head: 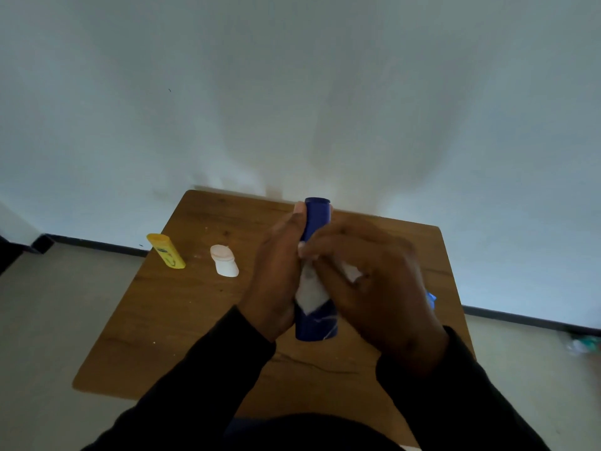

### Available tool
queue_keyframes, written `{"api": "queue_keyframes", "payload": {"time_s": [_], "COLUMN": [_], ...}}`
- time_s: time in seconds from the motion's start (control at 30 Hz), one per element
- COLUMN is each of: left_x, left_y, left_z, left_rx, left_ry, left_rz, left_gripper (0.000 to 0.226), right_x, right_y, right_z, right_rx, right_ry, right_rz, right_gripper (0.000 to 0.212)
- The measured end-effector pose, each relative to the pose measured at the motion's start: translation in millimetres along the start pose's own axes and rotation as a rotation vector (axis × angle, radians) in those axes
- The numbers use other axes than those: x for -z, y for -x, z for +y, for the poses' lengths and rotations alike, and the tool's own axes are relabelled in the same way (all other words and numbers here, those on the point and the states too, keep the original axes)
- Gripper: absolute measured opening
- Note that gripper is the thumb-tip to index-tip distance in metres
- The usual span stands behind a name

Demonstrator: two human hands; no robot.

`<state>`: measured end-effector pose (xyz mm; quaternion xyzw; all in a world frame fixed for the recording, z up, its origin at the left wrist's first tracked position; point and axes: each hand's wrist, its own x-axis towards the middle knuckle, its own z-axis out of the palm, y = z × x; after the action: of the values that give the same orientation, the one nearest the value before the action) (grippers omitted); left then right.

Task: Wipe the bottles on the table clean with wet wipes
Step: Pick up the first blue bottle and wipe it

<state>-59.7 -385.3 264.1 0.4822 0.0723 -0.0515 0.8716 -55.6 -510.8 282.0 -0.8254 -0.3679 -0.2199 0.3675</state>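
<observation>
A dark blue bottle (pixel 316 323) is held upright above the wooden table (pixel 182 307). My left hand (pixel 276 281) grips its left side, thumb near the cap. My right hand (pixel 367 281) presses a white wet wipe (pixel 310 292) against the middle of the bottle. A yellow bottle (pixel 166 251) stands at the table's far left. A small white bottle with a pink cap (pixel 224 262) stands to its right. Both are apart from my hands.
A blue packet edge (pixel 431 299) peeks out behind my right hand, mostly hidden. A white wall rises behind the table. Pale floor lies on both sides, with some litter (pixel 582 345) on the floor at the far right.
</observation>
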Motion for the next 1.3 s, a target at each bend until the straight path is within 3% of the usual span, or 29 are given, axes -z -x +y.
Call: {"api": "queue_keyframes", "payload": {"time_s": [0.1, 0.2, 0.27, 0.4, 0.47, 0.57, 0.7, 0.77, 0.93, 1.07, 1.17, 1.3], "left_x": [0, 3, 4, 3, 5, 9, 5, 7, 13, 10, 9, 12], "left_y": [0, 0, 0, -2, -2, -3, -4, -3, -3, -4, -4, -5], "left_z": [0, 3, 3, -3, -3, -1, -1, 1, 7, 1, 4, 12], "left_rx": [0.017, 0.01, 0.002, 0.045, 0.044, 0.027, -0.006, -0.021, -0.005, 0.006, 0.024, 0.009], "left_ry": [-0.038, 0.013, 0.042, 0.048, 0.05, 0.065, -0.04, -0.091, -0.059, -0.084, -0.082, -0.022], "left_rz": [0.029, 0.042, 0.063, 0.051, 0.062, 0.071, 0.105, 0.144, 0.107, 0.087, 0.086, 0.03], "left_gripper": [0.046, 0.047, 0.046, 0.049, 0.049, 0.049, 0.046, 0.048, 0.052, 0.051, 0.05, 0.056], "right_x": [4, 6, 0, 0, 4, 1, -4, 0, 4, 2, 6, 10], "right_y": [-1, 9, 9, -1, 3, 7, -6, -5, 16, 8, 7, 23], "right_z": [13, 8, 0, 9, 13, 0, 6, 17, 8, 8, 18, 7], "right_rx": [-0.155, -0.083, 0.02, -0.164, -0.2, -0.095, -0.148, -0.211, -0.123, -0.041, -0.084, -0.05], "right_ry": [0.029, -0.018, -0.023, -0.011, -0.05, -0.09, 0.021, 0.046, -0.019, 0.061, 0.097, -0.038], "right_rz": [0.151, -0.033, -0.071, 0.138, 0.075, -0.093, 0.183, 0.239, 0.029, 0.1, 0.158, 0.015], "right_gripper": [0.01, 0.012, 0.012, 0.014, 0.013, 0.01, 0.009, 0.008, 0.018, 0.007, 0.013, 0.019]}}
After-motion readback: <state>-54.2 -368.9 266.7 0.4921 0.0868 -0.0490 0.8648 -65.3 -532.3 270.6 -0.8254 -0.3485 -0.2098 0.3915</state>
